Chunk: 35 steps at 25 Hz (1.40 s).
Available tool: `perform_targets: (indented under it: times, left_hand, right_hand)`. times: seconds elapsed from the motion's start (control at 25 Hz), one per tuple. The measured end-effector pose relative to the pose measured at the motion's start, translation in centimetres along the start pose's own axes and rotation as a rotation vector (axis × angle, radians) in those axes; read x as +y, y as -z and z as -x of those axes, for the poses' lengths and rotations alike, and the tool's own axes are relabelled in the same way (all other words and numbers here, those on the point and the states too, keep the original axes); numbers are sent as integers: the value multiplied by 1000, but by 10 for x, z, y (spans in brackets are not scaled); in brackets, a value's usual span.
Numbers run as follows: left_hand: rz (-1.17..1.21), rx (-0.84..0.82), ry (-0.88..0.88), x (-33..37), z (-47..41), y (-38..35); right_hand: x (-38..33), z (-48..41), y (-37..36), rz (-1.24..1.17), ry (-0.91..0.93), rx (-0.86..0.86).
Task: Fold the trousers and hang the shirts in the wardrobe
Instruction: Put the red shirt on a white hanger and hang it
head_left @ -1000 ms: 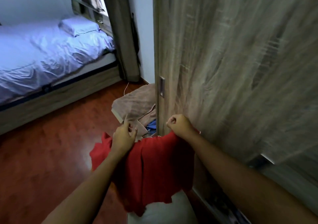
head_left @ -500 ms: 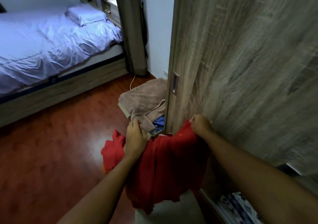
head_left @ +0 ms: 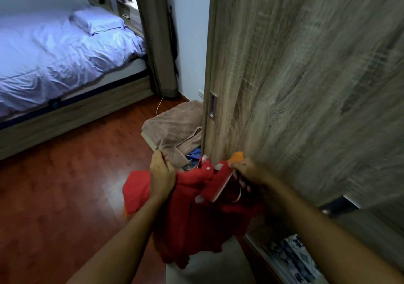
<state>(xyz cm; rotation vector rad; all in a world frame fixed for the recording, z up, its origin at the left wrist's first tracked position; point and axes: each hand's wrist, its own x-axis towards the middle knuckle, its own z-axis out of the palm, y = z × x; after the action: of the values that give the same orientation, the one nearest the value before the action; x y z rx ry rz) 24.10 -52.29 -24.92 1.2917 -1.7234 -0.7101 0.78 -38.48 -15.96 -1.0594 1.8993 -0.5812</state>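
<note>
A red shirt (head_left: 196, 218) with white buttons and an orange patch hangs in front of me, held up by both hands. My left hand (head_left: 161, 172) grips its upper left edge. My right hand (head_left: 247, 172) pinches the collar area on the right, close to the wardrobe's wooden sliding door (head_left: 295, 87). The shirt's collar flap (head_left: 218, 183) is turned outward between my hands. No hanger is visible.
A beige towel (head_left: 175, 126) lies over a pile of clothes on the floor by the door's edge. A bed (head_left: 54, 54) with pale blue sheets stands at the left. Patterned fabric (head_left: 290, 259) lies low inside the wardrobe at lower right. The floor is red-brown wood.
Both hands kept hold of the red shirt while my view swung left. The collar has turned outward, and the white buttons and the orange patch now show.
</note>
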Motion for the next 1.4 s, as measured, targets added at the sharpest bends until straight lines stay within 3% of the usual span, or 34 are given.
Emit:
perform_targets:
  times: [0.16,0.44,0.56,0.72,0.88,0.96,1.12,1.24,1.32,1.4]
  left_hand:
    - [-45,-56,0,4,3,0]
    - [-55,-97,19,13,5,5]
    - [-58,-166,34,13,4,7]
    - [41,-276,-36,40,2,19]
    - [194,-549,-353,135,-14,42]
    - [206,-611,-499,166,-25,49]
    - [46,-421,-623,189,-36,70]
    - [-62,-221,-592,191,-39,91]
    - [-98,-173,-543,193,-41,103]
    - [10,-163,-434,205,-42,112]
  right_hand:
    - [-9,-17,-24,196,-140,297]
    - [-37,7,-34,350,-260,115]
    - [-33,5,-25,378,-281,206]
    - [-47,31,-5,432,45,379]
    - [-83,60,16,401,440,510]
    - [-101,74,27,358,584,588]
    - [-128,100,56,342,708,727]
    - [-132,119,74,264,720,821]
    - [-132,133,85,185,728,900]
    - [-133,151,97,120,736,953]
